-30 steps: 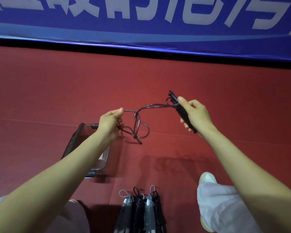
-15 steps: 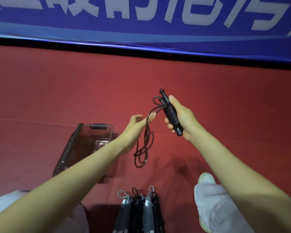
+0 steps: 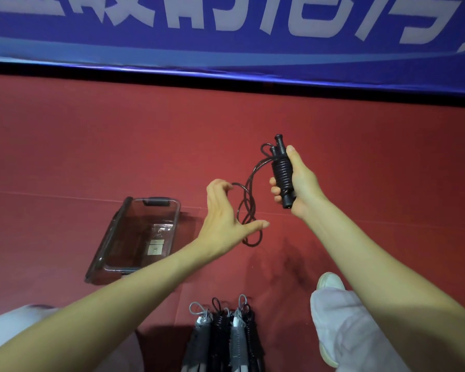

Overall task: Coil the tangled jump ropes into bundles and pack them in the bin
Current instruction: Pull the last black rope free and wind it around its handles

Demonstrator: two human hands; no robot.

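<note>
Head view: the whole scene is seen from above, forward and down.
Right hand (image 3: pixel 300 181): it is seen at about 2 o'clock from the frame's centre. Its fingers and thumb are wrapped firmly round the black handles.
Jump rope handles (image 3: pixel 282 171): two black handles are held together, nearly upright, tips towards 12 o'clock. Cord is wound in tight turns round their middle.
Loose cord (image 3: pixel 249 208): a thin black length is seen leaving the handle tips. It curves down towards 7 o'clock and hangs in twisted loops between the two hands, above the floor.
Left hand (image 3: pixel 224 218): it is held at 8 o'clock from the right hand. The thumb is stretched towards 3 o'clock across the hanging loops, and the fingers are curled at the top. The cord is met at the curled fingertips; whether it is actually gripped there cannot be told.
Bin (image 3: pixel 134 229): a clear plastic box with a dark rim is set open on the floor, at 8 o'clock from the left hand. Only small pale labels are seen on its bottom.
Coiled bundles (image 3: pixel 223 336): grey and black wrapped ropes are laid side by side at 6 o'clock, at the frame's lower edge.
Floor (image 3: pixel 91 146): a red mat.
Banner (image 3: pixel 226 36): blue with pale lettering, stretched across 12 o'clock.
Shoe (image 3: pixel 330 283): white, at 5 o'clock, with a pale trouser leg (image 3: pixel 341 320) above it.
</note>
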